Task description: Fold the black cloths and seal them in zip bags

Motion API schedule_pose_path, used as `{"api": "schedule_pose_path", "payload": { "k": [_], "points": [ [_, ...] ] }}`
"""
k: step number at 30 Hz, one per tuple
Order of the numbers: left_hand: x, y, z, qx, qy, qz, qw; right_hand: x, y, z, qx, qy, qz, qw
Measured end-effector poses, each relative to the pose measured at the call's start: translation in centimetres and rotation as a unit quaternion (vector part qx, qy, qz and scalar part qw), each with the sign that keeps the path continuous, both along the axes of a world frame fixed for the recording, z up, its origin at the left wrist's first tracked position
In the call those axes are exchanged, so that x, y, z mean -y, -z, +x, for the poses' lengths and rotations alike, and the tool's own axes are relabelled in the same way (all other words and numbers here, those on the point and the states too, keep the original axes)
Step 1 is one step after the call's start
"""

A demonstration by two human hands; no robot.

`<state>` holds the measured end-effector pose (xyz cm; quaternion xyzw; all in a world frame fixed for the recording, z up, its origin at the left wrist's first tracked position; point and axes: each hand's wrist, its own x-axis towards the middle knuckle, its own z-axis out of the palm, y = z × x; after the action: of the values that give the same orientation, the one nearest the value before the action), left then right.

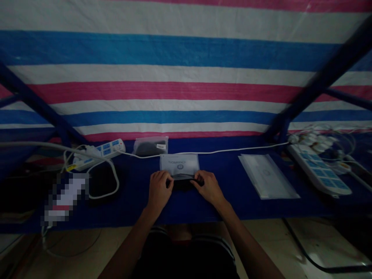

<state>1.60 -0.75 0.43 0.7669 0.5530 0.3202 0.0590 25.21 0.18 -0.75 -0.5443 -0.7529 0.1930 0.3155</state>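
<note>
A translucent frosted plastic bag with grey print lies flat in front of me on the blue surface. My left hand is closed in a pinch at the near left corner of the bag. At the near right corner, my right hand pinches the bag's edge. A flat black item shows between my hands along the bag's near edge; its kind and how far it reaches into the bag cannot be made out. Just behind, another clear bag holds a dark item with a white label.
Flat translucent bags lie stacked to the right. A power strip with tangled plugs stands beyond them, and another power strip sits at the left. White cable crosses behind the bags. Blue metal posts flank a striped tarp.
</note>
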Motion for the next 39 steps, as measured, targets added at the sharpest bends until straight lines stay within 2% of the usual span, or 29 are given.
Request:
{"api": "schedule_pose_path", "payload": {
  "k": [5, 8, 12, 22, 27, 34, 39],
  "points": [
    [-0.1, -0.2, -2.1, 0.014, 0.106, -0.024, 0.994, -0.1, -0.6, 1.0, 0.022, -0.014, -0.002, 1.000],
    [0.1, 0.4, -3.0, 0.026, 0.137, -0.032, 0.990, 0.4, -1.2, 1.5, 0.030, -0.059, 0.014, 0.998],
    [0.1, 1.4, -3.2, 0.045, 0.125, -0.026, 0.991, 0.8, -1.5, 1.6, 0.037, -0.112, 0.011, 0.993],
    [-0.9, 1.4, -1.7, 0.033, 0.083, -0.022, 0.996, 0.0, -0.1, 1.5, 0.012, -0.086, -0.002, 0.996],
    [-0.9, 1.3, -1.3, 0.028, 0.088, -0.003, 0.996, -0.1, 0.1, 1.5, 0.011, -0.077, -0.006, 0.997],
    [-0.7, 1.2, -1.2, 0.013, 0.068, 0.013, 0.998, 0.7, -1.3, 1.6, 0.015, -0.114, 0.002, 0.993],
    [-0.6, 1.2, -1.2, 0.005, 0.066, 0.009, 0.998, 0.7, -1.3, 1.5, 0.015, -0.098, -0.009, 0.995]
  ]
}}
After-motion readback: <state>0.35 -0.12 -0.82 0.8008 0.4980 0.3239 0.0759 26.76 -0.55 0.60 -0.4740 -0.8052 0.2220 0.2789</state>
